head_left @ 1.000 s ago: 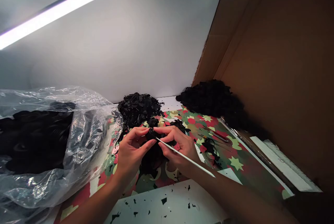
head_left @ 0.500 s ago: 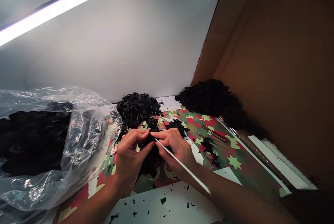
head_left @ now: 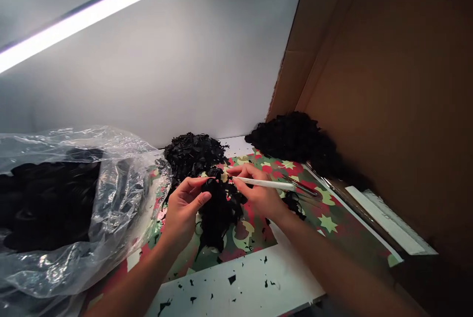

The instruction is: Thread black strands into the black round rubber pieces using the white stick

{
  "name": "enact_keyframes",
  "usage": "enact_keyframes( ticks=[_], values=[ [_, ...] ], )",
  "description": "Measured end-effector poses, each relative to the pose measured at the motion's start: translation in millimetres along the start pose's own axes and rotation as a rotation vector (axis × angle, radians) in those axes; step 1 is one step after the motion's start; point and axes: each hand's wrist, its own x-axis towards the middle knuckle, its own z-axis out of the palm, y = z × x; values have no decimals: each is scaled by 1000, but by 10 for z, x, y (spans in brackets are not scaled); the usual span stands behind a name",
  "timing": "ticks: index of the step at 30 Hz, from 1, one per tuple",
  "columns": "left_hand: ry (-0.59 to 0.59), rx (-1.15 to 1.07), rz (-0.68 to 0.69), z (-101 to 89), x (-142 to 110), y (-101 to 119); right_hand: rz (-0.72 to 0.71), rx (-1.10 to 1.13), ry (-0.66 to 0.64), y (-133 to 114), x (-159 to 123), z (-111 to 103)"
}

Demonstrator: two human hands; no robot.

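My left hand (head_left: 187, 205) pinches a small black rounded piece (head_left: 210, 185) between thumb and fingers. To its right, my right hand (head_left: 257, 190) is closed around a thin white stick-like tool (head_left: 271, 183), whose back end points right. Its tip lies by my right fingertips and is too small to make out. Another dark ribbed piece (head_left: 215, 173) sits just beyond the fingers. Below and between my hands lies a heap of black scraps and thin curled strips (head_left: 219, 218) on the patterned red and green sheet (head_left: 327, 223).
A clear plastic bag (head_left: 125, 199) of black ribbed pieces stands at the left. Behind my hands is a pile of black scraps (head_left: 194, 154); a larger black heap (head_left: 295, 137) leans by the cardboard wall (head_left: 388, 85). Tweezers-like tools (head_left: 301, 186) lie at right. Above hangs a light tube (head_left: 92, 14).
My right hand has moved up and right, away from my left hand, and the white tool has swung from a steep slant to nearly level. The left hand still pinches a black piece.
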Motion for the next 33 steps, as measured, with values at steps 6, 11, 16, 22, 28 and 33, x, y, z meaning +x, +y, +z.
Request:
enact_keyframes(
  ticks=[6,11,16,22,28,33],
  values=[
    [-6,23,-31,-3,-36,-23,-410,-59,29,-88,-147,115],
    [-21,57,3,7,-54,-31,-583,-115,38,-84,-153,185],
    [-36,55,3,39,-61,-2,-596,-134,30,-85,-153,188],
    [-30,68,16,57,-79,17,-539,-95,26,-82,-180,202],
    [-22,79,27,74,-88,45,-537,-80,40,-114,-174,200],
    [-13,89,44,111,-92,85,-592,-142,35,-135,-157,193]
  ],
)
